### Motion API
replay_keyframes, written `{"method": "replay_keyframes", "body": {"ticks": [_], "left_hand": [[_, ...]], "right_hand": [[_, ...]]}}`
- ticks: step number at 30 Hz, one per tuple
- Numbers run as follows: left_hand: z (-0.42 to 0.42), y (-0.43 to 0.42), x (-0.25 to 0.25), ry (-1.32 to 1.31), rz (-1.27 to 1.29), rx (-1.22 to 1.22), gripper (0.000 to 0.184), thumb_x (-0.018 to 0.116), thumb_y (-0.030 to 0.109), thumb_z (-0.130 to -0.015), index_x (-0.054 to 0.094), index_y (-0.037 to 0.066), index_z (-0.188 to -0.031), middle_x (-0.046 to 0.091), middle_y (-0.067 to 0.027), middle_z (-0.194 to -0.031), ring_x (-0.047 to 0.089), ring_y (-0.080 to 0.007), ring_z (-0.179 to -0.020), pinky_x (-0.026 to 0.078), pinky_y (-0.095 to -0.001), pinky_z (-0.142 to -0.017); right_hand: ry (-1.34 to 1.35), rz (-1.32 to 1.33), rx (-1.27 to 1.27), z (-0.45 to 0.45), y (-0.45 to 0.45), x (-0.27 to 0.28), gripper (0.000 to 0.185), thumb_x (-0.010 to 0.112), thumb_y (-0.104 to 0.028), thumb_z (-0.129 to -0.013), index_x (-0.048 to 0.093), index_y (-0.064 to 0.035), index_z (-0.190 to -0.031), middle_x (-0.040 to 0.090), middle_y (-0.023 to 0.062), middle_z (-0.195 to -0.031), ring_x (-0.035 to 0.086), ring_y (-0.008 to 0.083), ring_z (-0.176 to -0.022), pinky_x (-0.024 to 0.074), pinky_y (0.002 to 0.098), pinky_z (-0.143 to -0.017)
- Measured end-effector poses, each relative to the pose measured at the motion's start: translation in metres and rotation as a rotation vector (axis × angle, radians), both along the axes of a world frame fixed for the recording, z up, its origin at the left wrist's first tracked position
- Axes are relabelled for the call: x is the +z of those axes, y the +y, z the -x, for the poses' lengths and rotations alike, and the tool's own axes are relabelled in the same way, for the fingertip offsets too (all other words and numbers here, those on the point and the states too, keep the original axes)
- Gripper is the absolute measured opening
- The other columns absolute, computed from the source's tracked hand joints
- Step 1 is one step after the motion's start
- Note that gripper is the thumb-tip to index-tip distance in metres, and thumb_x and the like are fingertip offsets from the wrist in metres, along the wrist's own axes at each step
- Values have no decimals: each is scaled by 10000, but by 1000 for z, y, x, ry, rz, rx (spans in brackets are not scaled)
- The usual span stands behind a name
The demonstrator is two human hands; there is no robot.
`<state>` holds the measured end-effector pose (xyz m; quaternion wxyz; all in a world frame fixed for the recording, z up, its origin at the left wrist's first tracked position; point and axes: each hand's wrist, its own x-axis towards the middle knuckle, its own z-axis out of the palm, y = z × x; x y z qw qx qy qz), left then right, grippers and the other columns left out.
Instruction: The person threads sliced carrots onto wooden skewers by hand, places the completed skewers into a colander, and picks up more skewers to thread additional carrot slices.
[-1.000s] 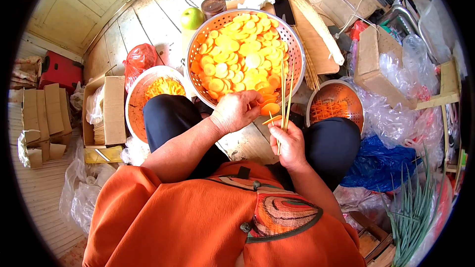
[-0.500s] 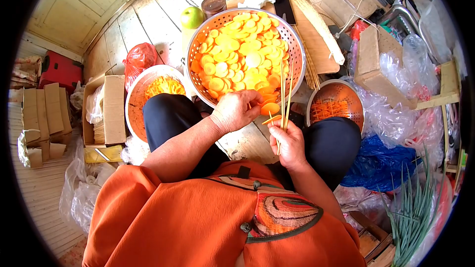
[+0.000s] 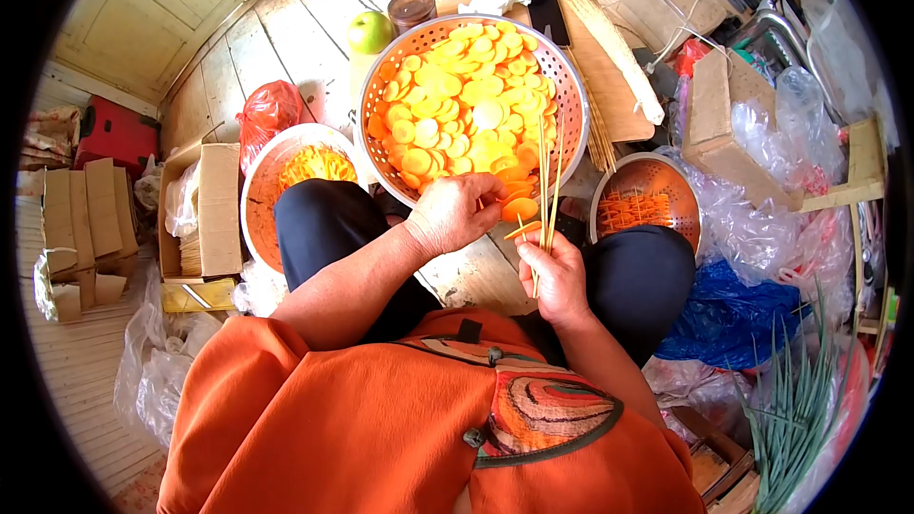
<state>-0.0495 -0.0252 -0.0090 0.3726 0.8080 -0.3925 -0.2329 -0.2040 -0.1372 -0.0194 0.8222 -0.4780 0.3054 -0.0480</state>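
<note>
From here I see a green apple (image 3: 369, 32) just beside a dark jar (image 3: 412, 9), a phone (image 3: 548, 19) on a board (image 3: 617, 86), scallions (image 3: 792, 414) near a blue bag (image 3: 728, 316), and a red case (image 3: 116, 143) near the door (image 3: 157, 24).

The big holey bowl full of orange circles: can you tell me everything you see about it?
It's a large, round, silvery colander that looks like metal, with a smooth rim and many small holes in its wall. It sits upright, a bit above the picture's middle, heaped with thin, round orange slices, probably carrot, that hide its bottom. The left hand and some thin sticks overlap its near edge; I can't tell if they touch it.
</note>
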Motion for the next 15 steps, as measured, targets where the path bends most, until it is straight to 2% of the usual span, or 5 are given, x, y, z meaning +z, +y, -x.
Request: {"method": "replay_keyframes", "body": {"ticks": [15], "left_hand": [[0, -1, -1, -4, 2, 3, 209, 654, 115, -764, 615, 29, -951, 641, -58, -714, 600, -126, -594, 498, -262, -581]], "right_hand": [[21, 19, 10, -1, 0, 2, 101, 562, -86, -849, 556, -9, -913, 486, 24, -572, 382, 75, -412, 285, 205, -368]]}}
